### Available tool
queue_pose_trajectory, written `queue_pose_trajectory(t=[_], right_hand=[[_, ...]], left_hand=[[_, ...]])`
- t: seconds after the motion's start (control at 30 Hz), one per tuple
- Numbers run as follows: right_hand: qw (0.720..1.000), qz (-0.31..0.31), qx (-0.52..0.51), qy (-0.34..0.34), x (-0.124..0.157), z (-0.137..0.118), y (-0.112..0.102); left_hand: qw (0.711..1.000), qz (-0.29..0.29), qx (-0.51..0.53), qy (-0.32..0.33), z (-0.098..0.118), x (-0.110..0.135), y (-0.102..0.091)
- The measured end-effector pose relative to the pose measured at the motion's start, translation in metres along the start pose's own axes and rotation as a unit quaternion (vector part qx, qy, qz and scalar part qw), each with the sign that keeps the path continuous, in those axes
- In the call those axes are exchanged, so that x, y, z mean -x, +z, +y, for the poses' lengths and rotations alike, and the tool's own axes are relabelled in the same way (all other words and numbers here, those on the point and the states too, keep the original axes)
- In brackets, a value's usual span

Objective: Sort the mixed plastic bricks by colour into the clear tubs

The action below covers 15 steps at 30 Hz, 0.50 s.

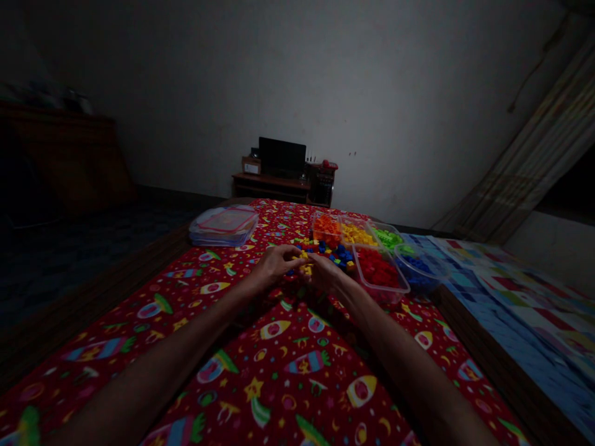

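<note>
My left hand (275, 264) and my right hand (324, 273) meet over a loose pile of small mixed-colour bricks (331, 252) on a red rocket-print cloth (279, 347). Both hands pinch together on a small yellow brick (305, 262) between their fingertips. Beyond the pile stand clear tubs of sorted bricks: orange (326, 228), yellow (357, 234), green (388, 237), red (379, 269) and blue (419, 265).
A stack of clear lids with red rims (224, 225) lies at the left rear of the cloth. A blue patterned mat (520, 297) lies to the right. A low wooden shelf with a dark screen (282, 157) stands by the far wall. The room is dim.
</note>
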State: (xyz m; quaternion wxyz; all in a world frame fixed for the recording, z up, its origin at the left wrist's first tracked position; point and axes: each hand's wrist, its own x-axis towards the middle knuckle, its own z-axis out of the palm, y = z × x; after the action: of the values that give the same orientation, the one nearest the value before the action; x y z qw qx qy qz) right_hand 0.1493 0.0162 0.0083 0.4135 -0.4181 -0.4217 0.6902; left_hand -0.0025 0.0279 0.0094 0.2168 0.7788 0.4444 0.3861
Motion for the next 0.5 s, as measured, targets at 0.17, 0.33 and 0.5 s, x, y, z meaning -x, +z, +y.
queue_pose_trajectory(t=[0.17, 0.33, 0.5], right_hand=[[0.993, -0.025, -0.114, 0.004, -0.011, 0.012, -0.002], [0.989, -0.040, -0.140, 0.022, -0.017, 0.017, -0.009], [0.994, -0.046, -0.101, -0.010, -0.014, 0.015, -0.003]], left_hand=[[0.986, 0.010, -0.102, 0.130, 0.005, 0.003, 0.004], [0.978, 0.008, -0.092, 0.189, 0.000, 0.007, 0.010], [0.975, 0.021, -0.098, 0.196, -0.004, 0.012, 0.017]])
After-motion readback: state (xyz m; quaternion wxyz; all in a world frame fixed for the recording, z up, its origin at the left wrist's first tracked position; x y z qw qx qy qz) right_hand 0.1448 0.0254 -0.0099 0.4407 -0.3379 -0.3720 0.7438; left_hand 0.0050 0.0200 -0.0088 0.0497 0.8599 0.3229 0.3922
